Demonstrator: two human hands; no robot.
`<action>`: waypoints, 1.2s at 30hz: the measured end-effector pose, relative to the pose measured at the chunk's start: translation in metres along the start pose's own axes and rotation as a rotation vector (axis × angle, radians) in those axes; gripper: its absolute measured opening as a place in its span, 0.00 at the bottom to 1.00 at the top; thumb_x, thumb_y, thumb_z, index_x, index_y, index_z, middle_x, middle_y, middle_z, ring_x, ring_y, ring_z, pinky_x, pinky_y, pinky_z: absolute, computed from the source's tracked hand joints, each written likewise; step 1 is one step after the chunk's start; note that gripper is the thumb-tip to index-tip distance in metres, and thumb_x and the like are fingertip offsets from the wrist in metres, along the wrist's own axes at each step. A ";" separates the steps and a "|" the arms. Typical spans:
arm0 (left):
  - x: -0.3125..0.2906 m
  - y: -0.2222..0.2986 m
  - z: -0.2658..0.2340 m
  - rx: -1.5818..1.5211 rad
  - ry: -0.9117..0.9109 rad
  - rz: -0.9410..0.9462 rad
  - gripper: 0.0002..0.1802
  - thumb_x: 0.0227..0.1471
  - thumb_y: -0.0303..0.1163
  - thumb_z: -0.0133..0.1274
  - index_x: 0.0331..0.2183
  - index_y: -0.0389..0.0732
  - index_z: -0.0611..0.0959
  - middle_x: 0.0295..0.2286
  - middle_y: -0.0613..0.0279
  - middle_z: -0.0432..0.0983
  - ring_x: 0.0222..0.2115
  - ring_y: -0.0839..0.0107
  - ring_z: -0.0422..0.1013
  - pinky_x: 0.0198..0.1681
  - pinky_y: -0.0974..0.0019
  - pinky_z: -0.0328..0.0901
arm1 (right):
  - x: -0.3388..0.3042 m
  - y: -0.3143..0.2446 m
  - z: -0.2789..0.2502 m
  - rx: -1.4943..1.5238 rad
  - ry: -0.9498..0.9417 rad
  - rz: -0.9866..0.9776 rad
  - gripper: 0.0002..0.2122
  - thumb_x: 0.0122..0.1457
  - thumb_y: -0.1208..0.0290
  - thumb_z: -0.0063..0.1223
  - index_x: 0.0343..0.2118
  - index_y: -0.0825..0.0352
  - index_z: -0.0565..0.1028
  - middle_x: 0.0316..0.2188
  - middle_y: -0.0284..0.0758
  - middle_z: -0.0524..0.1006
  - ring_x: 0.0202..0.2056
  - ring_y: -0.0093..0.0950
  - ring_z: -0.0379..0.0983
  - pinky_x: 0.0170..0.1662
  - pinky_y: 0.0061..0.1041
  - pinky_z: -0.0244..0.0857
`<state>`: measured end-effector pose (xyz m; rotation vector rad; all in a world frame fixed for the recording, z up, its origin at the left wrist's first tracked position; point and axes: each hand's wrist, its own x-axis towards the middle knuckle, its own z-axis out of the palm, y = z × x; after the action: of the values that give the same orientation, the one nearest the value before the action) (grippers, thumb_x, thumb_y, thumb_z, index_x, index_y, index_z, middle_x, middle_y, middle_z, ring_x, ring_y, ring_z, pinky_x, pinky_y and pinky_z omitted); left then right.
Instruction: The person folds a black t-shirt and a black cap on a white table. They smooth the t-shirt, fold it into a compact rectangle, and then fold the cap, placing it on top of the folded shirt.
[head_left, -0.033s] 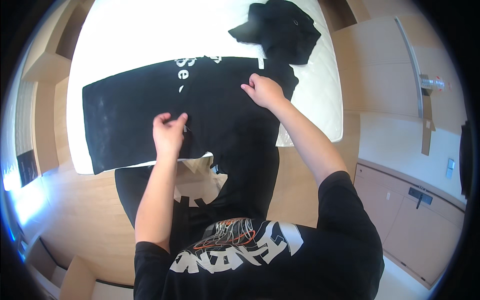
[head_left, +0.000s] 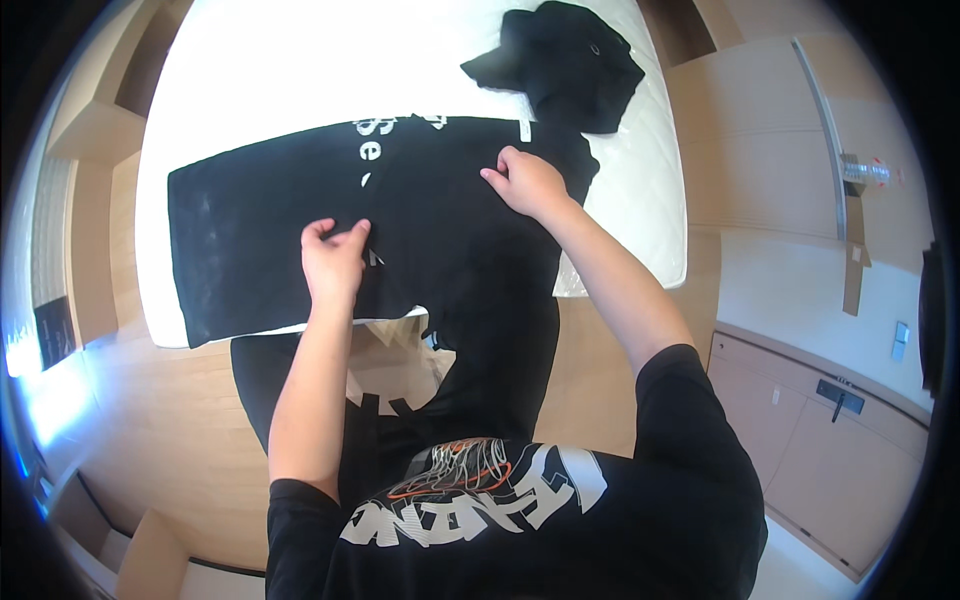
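A black T-shirt (head_left: 265, 240) with white lettering lies spread across the near part of a white mattress (head_left: 290, 60). My left hand (head_left: 335, 262) is on the middle of it, fingers curled and thumb close by, pinching the cloth; the fingertips are partly hidden. Farther right, my right hand (head_left: 528, 182) has its fingers closed on the same T-shirt, near its far edge. Part of the cloth hangs over the mattress's near edge, where it merges with my dark trousers. Another black garment (head_left: 585, 70) lies bunched at the far right of the mattress.
Wooden shelving (head_left: 95, 135) stands left of the mattress. A wooden panel (head_left: 745, 140) stands to the right, with a clear plastic bottle (head_left: 868, 172) beyond it. At the lower right is a door (head_left: 810, 420) with a dark handle. The floor (head_left: 180, 430) is light wood.
My left hand has shifted slightly left, and a little more of the white print beside it shows. My right hand stays nearly still.
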<state>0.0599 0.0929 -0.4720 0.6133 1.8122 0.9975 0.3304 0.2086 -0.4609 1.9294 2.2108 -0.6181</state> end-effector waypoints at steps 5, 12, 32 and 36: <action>0.037 -0.022 -0.003 0.134 0.052 0.052 0.20 0.47 0.30 0.64 0.41 0.31 0.78 0.25 0.62 0.80 0.23 0.75 0.73 0.31 0.71 0.68 | 0.050 -0.036 0.012 0.256 0.145 -0.153 0.18 0.57 0.57 0.57 0.42 0.67 0.76 0.34 0.41 0.80 0.38 0.39 0.77 0.41 0.36 0.70; 0.022 -0.017 -0.014 0.147 0.071 -0.021 0.16 0.48 0.30 0.64 0.37 0.31 0.81 0.25 0.62 0.79 0.26 0.75 0.74 0.35 0.71 0.68 | 0.093 -0.090 0.015 0.203 0.125 -0.186 0.10 0.58 0.63 0.55 0.34 0.63 0.80 0.33 0.39 0.80 0.38 0.39 0.76 0.41 0.37 0.70; -0.066 -0.073 -0.010 0.031 -0.340 -0.056 0.21 0.49 0.26 0.63 0.44 0.31 0.76 0.31 0.64 0.79 0.29 0.79 0.74 0.32 0.76 0.67 | -0.058 0.023 0.044 0.226 0.440 -0.072 0.12 0.55 0.64 0.59 0.38 0.65 0.76 0.36 0.36 0.77 0.40 0.37 0.73 0.45 0.35 0.67; -0.067 -0.078 -0.001 0.022 -0.308 -0.027 0.18 0.48 0.25 0.63 0.40 0.33 0.76 0.29 0.63 0.80 0.27 0.78 0.73 0.32 0.73 0.67 | -0.058 0.014 0.043 0.010 0.540 -0.144 0.14 0.55 0.61 0.60 0.40 0.64 0.76 0.38 0.35 0.75 0.41 0.37 0.71 0.44 0.37 0.64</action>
<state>0.0887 -0.0001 -0.5044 0.7131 1.5569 0.8164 0.3464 0.1401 -0.4813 2.1505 2.6732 -0.1233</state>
